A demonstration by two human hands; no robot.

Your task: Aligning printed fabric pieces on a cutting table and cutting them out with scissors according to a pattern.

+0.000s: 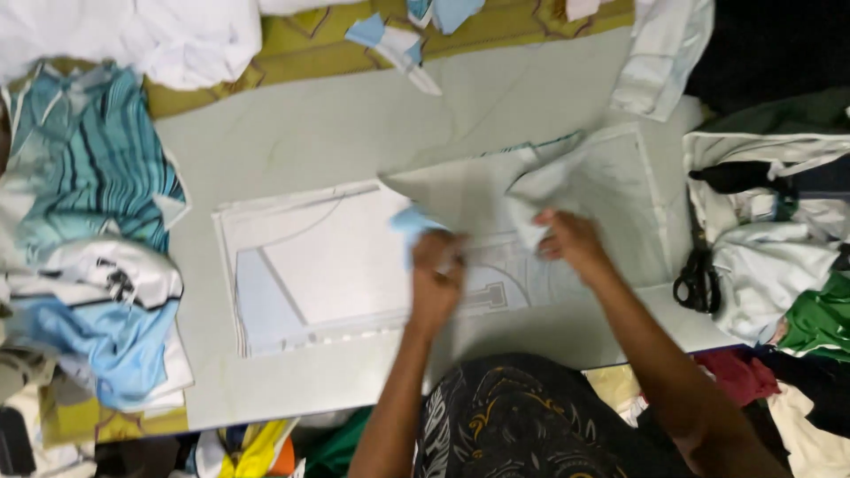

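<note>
While both hands work over the middle of the desk (292,133), the grey fabric panel (469,195) lies folded back on itself across a stack of cut white and pale blue pieces (310,265). The left hand (436,265) has its fingers curled closed on a small pale blue scrap (409,221) at the fold's near edge, and the right hand (571,241) pinches a bunched corner of the same grey panel, fingers shut tight on the cloth (the picture is blurred here, so the exact grip is hard to read).

As a judgement, the main risk is the stack underneath shifting: a pull on the panel from two hands could drag the top white piece out of line with the ones below, since nothing pins them. The pale blue scrap is small and could slip out of the left hand. The black scissors (698,281) sit near the desk's right edge, just beside the right forearm, and a sweep of that arm could knock them off. Heaps of garments crowd both sides, a teal striped shirt (88,150) on the left and white clothes (761,257) on the right, and loose cloth from them could slide onto the work.

No box, bin or tray shows anywhere; everything lies loose on the desk or in piles.
</note>
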